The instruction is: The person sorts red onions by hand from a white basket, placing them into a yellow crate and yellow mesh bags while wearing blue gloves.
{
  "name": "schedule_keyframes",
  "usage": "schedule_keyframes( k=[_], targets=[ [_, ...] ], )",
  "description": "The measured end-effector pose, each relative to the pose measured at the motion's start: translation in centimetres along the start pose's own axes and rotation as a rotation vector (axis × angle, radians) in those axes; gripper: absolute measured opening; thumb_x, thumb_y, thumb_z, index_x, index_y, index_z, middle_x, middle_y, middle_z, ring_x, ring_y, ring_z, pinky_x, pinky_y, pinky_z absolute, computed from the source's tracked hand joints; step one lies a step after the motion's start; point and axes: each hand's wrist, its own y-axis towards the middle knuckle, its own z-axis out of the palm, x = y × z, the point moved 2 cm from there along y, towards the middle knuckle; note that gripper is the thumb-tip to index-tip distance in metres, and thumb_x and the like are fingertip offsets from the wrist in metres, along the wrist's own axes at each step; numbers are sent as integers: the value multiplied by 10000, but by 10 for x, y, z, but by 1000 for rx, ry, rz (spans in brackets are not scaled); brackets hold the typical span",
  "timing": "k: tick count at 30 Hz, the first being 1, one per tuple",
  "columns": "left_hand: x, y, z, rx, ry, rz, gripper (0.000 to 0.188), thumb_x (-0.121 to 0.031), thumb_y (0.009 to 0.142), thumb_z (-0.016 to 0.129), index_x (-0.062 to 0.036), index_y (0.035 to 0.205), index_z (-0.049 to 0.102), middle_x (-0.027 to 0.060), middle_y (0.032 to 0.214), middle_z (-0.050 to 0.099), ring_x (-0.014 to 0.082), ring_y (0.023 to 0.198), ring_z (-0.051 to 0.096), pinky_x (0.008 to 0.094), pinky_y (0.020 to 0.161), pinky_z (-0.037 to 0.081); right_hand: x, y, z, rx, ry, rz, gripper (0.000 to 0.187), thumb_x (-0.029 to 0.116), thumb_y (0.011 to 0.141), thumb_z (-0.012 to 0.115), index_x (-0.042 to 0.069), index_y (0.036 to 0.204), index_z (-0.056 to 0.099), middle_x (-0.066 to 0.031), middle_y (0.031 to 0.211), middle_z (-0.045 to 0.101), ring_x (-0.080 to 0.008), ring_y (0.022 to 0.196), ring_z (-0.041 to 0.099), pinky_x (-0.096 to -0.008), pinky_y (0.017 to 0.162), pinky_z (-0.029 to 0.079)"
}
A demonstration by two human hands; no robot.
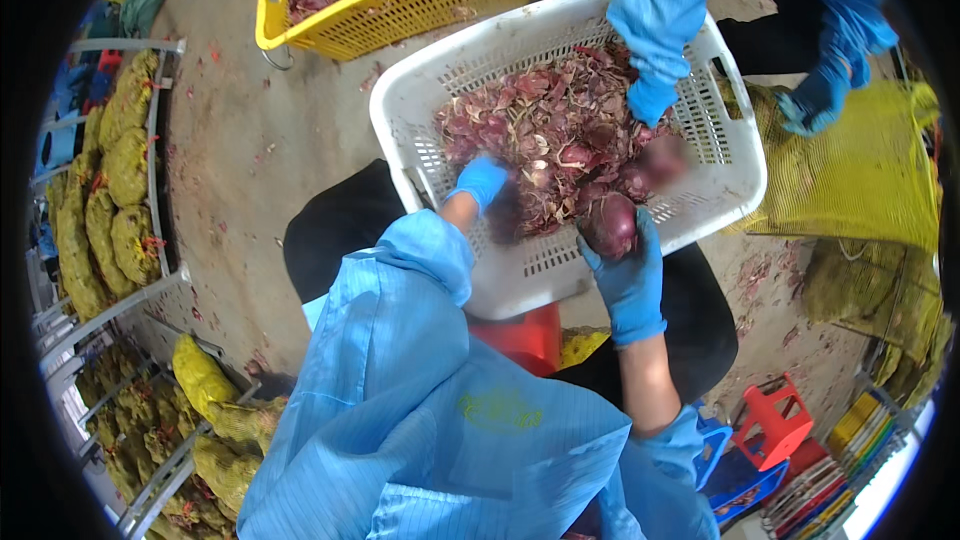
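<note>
A white plastic basket (400, 105) in front of me holds red onions and a heap of loose papery skins (530, 105). My right hand (635, 285), in a blue glove, is closed round a large red onion (608, 226) at the basket's near side. Over the basket's left part is my left hand (482, 183), also gloved in blue, back upward. Its fingers are mostly hidden, and a dark blurred shape lies beside it. Another blurred onion (663, 158) shows toward the right of the heap.
Across the basket, a co-worker's gloved hand (650, 100) reaches in; the other (815, 100) is by a yellow mesh sack (850, 165). A yellow crate of onions (420, 5) stands beyond. Racks with filled sacks (130, 165) line the left; a red stool (772, 425) stands lower right.
</note>
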Motion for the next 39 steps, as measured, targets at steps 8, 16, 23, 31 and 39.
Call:
schedule_keyframes(
  k=[8,16,23,31,39],
  targets=[
    [-10,29,61,-213,-322,-226,593,-209,693,750,15,1212,571,202,1086,668,325,959,657,388,817,515,20,-8,29,-321,244,159,620,420,921,568,67,1405,406,-173,1382,463,-400,1245,484,-564,964,481],
    [-42,5,56,48,-976,-279,469,-300,760,728,-24,1118,604,138,1018,680,276,889,664,413,743,530,29,-9,41,-355,244,159,636,429,915,577,68,1408,400,-179,1381,462,-413,1242,485,-559,961,488],
    [-109,-68,12,432,-1877,33,538,-424,921,565,-22,1275,517,182,1148,628,323,981,645,391,747,566,38,-9,39,-128,403,72,555,363,941,566,42,1376,440,-134,1372,491,-317,1243,509,-536,986,476],
    [-176,-173,-46,315,-2074,70,484,-450,936,571,-72,1237,538,155,1242,576,351,1114,575,471,900,502,29,-5,30,41,585,141,673,495,883,626,79,1374,425,-158,1338,505,-354,1195,518,-538,991,462],
    [-174,-224,-60,44,-1388,191,387,-376,990,499,-83,1227,590,59,1169,625,202,1059,592,374,891,491,14,7,-3,160,499,147,417,285,882,613,68,1233,553,-131,1242,580,-285,1155,563,-460,1017,461]
  ],
)
